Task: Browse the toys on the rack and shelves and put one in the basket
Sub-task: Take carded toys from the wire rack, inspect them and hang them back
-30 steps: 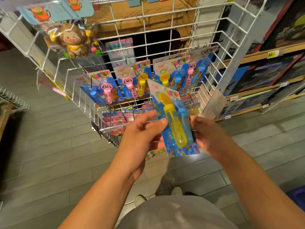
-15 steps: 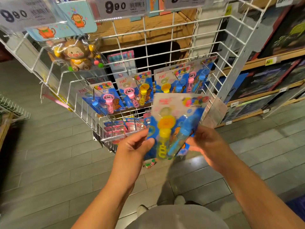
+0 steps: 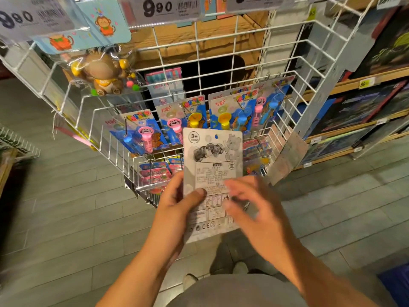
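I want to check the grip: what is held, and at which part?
The left hand grips the bubble toy card by its lower left edge; the blurred right hand's contact is unclear.

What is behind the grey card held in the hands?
Behind the card hangs the wire rack with bubble-wand packs on its hooks. The left hand grips the card; the blurred right hand overlaps it. The card's toy side faces away, unseen.

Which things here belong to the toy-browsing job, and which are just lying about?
Job:
- toy card, grey back facing the camera
- left hand, gripping the card
- right hand, blurred, at the card
- wire rack of hanging toys

Lying about:
- price tag
- boxes on side shelves
- floor
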